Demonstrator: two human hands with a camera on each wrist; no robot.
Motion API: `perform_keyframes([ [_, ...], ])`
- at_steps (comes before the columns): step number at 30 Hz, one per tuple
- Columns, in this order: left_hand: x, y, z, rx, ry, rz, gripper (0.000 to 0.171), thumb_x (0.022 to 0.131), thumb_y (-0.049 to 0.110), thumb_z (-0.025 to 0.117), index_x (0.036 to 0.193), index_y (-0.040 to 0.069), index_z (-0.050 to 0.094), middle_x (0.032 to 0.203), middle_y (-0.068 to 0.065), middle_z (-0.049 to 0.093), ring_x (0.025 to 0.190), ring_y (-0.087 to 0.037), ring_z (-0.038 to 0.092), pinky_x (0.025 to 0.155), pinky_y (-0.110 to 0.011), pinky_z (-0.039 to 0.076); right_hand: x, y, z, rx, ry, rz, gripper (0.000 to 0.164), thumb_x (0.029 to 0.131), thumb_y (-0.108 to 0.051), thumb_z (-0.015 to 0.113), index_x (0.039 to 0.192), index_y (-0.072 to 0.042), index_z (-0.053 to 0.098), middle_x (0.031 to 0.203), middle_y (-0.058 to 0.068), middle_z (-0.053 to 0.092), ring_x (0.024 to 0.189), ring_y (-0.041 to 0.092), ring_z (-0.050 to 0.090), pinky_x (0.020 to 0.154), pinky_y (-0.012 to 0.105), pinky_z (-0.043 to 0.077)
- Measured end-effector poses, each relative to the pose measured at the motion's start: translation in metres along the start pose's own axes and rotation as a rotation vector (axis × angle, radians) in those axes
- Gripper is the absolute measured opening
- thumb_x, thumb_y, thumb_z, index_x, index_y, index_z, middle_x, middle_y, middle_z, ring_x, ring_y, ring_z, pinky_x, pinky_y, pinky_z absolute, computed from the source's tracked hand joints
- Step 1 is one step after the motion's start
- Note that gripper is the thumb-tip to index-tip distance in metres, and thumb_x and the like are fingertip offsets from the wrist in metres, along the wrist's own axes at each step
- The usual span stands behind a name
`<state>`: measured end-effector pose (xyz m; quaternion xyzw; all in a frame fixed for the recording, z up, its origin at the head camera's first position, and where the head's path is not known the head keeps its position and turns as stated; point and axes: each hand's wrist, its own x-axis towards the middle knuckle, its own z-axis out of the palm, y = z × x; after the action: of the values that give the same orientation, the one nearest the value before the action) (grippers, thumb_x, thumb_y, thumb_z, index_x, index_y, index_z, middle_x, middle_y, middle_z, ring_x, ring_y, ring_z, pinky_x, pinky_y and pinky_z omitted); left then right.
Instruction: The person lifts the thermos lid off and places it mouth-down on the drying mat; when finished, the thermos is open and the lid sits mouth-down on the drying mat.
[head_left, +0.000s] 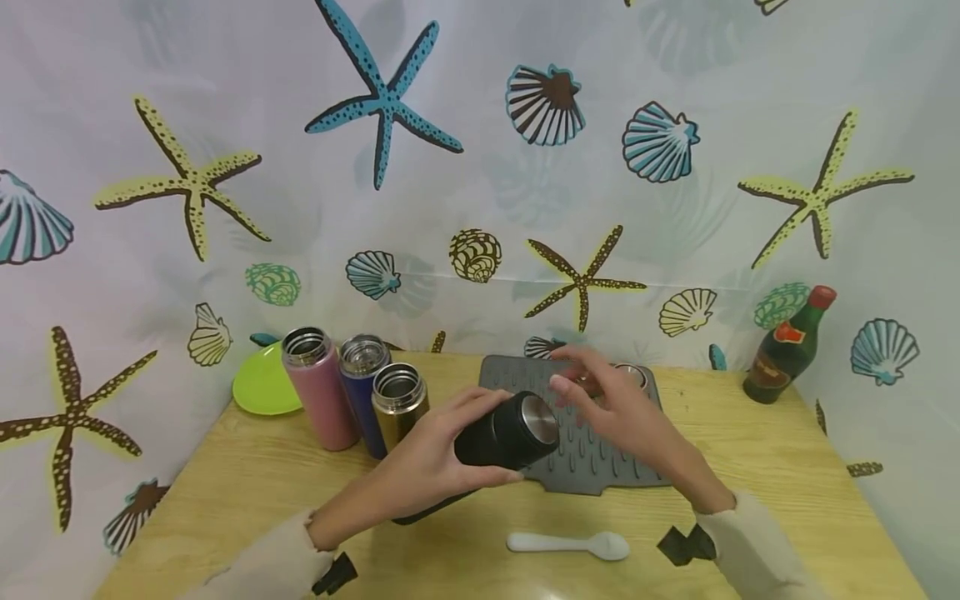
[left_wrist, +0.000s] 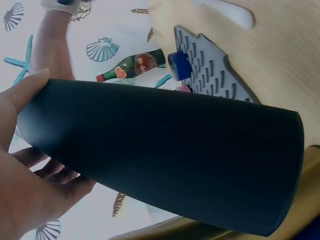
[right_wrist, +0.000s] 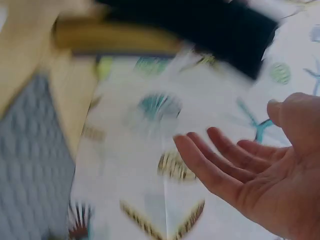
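Observation:
My left hand [head_left: 427, 458] grips a black thermos bottle [head_left: 487, 440] near its top, fingers and thumb around it. The bottle is held tilted above the table, its silver-topped cap [head_left: 539, 419] turned toward my right hand. In the left wrist view the black bottle [left_wrist: 165, 150] slants across most of the picture. My right hand [head_left: 618, 408] is just right of the cap, apart from it, with loosely bent fingers and nothing in them. The right wrist view shows this hand [right_wrist: 255, 175] with its palm bare. Left of the bottle stands a gold thermos [head_left: 400, 400], partly behind my left hand.
A pink thermos [head_left: 322, 392] and a blue thermos [head_left: 365, 387] stand by a green plate [head_left: 266, 383]. A grey drying mat [head_left: 577, 458] bears a blue cap [left_wrist: 180, 65] and a pink cap [left_wrist: 183, 88]. A white spoon [head_left: 567, 544] lies in front; a green bottle [head_left: 787, 350] stands back right.

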<state>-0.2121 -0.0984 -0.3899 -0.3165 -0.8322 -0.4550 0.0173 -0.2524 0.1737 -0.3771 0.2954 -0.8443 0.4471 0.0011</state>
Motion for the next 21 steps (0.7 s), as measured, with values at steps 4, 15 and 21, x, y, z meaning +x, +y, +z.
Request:
perform_keyframes([
  [4,0.001,-0.008,0.006,0.036,0.006,-0.006,0.075,0.083,0.032,0.091,0.149,0.021,0.057,0.137,0.003,0.058,0.11,-0.015,0.063,0.088,-0.031,0.057,-0.011,-0.015,0.007,0.236,-0.161,0.042,0.055,0.111,-0.029,0.055,0.157,-0.006,0.036,0.142,0.028,0.056,0.113,0.039,0.069,0.07,0.037,0.064],
  [15,-0.005,-0.018,0.021,0.154,0.035,0.065,0.07,0.085,0.023,0.09,0.146,0.013,0.057,0.134,-0.003,0.06,0.11,-0.018,0.065,0.089,-0.034,0.06,-0.023,-0.019,0.062,0.23,-0.041,0.096,0.069,0.093,-0.032,0.082,0.15,-0.021,0.044,0.135,0.009,0.059,0.105,0.019,0.069,0.081,0.03,0.062],
  [21,-0.011,-0.019,0.021,0.19,0.075,0.07,0.073,0.082,0.023,0.091,0.143,0.02,0.053,0.136,-0.001,0.059,0.115,-0.017,0.064,0.092,-0.039,0.059,-0.024,-0.024,0.07,0.194,0.063,0.011,0.065,0.09,-0.029,0.085,0.145,-0.02,0.051,0.136,0.004,0.059,0.111,0.02,0.067,0.086,0.029,0.06],
])
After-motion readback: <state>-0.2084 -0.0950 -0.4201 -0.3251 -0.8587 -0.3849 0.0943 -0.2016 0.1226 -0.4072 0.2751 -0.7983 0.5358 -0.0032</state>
